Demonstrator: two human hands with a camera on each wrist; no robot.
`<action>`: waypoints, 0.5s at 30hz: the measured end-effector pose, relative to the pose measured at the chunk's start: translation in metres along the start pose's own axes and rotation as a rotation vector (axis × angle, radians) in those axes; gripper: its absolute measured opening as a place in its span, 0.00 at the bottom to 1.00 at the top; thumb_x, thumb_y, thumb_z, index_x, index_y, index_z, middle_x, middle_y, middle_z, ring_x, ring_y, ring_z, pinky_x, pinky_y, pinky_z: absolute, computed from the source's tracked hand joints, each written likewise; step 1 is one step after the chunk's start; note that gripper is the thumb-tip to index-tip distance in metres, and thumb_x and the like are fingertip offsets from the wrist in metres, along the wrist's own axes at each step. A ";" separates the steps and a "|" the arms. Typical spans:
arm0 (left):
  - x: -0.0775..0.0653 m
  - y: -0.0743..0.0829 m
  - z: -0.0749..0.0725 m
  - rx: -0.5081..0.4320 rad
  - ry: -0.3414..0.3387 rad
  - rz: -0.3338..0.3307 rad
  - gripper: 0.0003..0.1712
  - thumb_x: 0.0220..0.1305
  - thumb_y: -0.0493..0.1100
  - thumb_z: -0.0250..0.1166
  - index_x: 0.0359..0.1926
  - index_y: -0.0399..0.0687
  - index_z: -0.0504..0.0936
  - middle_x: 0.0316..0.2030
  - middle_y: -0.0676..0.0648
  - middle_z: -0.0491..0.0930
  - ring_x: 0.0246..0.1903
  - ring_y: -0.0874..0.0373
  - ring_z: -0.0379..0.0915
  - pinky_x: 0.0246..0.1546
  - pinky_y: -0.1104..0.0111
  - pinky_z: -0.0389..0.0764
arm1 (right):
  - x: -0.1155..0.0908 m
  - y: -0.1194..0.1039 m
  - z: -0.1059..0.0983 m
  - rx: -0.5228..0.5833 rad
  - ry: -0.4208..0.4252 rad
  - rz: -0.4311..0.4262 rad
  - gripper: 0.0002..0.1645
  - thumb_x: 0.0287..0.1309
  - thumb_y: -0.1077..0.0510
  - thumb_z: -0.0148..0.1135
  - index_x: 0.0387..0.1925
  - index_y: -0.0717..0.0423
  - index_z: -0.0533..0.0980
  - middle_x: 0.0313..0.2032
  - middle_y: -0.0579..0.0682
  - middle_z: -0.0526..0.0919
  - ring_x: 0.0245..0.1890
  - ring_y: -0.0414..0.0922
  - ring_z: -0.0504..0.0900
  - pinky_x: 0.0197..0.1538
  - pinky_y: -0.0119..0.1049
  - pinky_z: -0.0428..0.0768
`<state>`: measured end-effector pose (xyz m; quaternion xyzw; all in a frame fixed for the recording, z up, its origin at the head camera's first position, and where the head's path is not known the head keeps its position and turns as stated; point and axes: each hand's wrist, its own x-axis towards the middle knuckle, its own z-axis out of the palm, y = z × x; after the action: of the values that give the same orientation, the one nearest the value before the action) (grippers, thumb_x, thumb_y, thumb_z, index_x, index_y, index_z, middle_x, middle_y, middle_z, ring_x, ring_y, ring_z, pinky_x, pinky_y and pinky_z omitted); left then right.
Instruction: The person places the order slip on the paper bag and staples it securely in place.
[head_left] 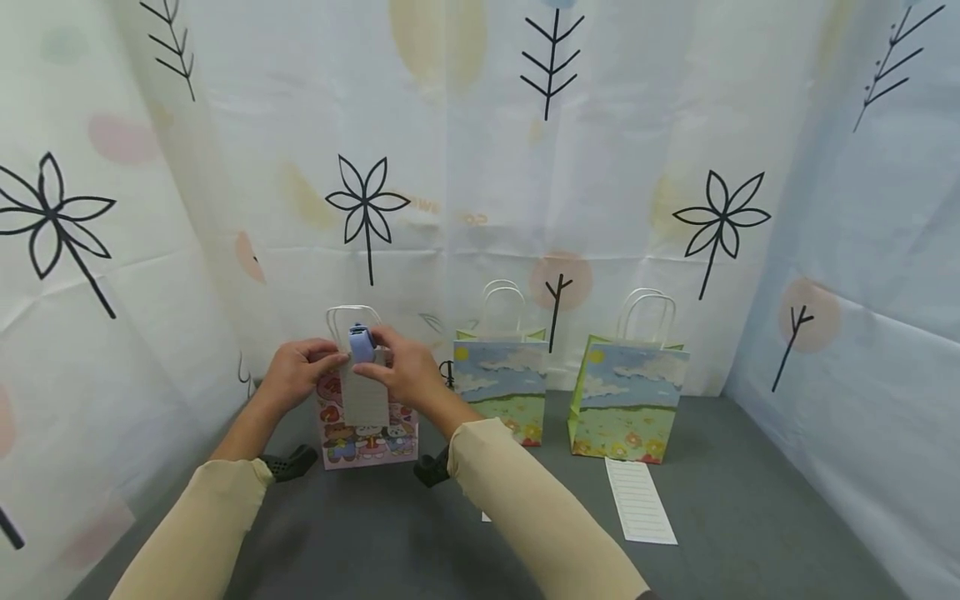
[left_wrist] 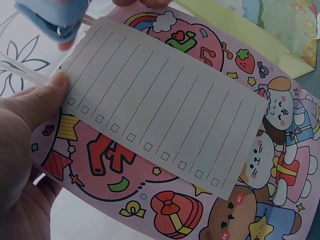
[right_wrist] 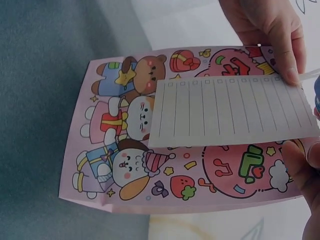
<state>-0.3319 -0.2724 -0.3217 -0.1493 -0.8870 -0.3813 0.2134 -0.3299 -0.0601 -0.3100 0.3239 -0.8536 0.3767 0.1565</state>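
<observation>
A pink gift bag (head_left: 369,446) with cartoon animals and white rope handles stands upright at the left. Against its front hangs a lined paper slip (left_wrist: 165,107) with a column of small checkboxes. My left hand (head_left: 296,372) pinches the slip's upper edge together with the bag's top edge, thumb in front. My right hand (head_left: 408,367) grips a small light-blue stapler (head_left: 362,343) over the top of the slip. In the left wrist view, the stapler's jaws are right by the slip's top edge. Only a bit of the stapler shows at the right wrist view's edge.
Two more gift bags, a middle one (head_left: 498,375) and a right one (head_left: 630,400), with a sky-and-meadow print, stand on the dark grey table (head_left: 750,492). Another lined slip (head_left: 641,500) lies before the right one. A patterned white curtain (head_left: 480,183) encloses the back and sides.
</observation>
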 end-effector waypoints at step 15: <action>-0.002 0.000 0.002 0.021 0.014 0.078 0.12 0.67 0.41 0.64 0.43 0.35 0.85 0.37 0.41 0.84 0.34 0.52 0.78 0.31 0.69 0.76 | 0.003 0.001 0.003 -0.142 -0.029 -0.023 0.35 0.61 0.38 0.61 0.67 0.42 0.65 0.56 0.42 0.79 0.36 0.36 0.77 0.36 0.30 0.74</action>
<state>-0.3304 -0.2708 -0.3239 -0.1788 -0.8829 -0.3644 0.2360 -0.3331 -0.0633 -0.3109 0.3272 -0.8766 0.3088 0.1707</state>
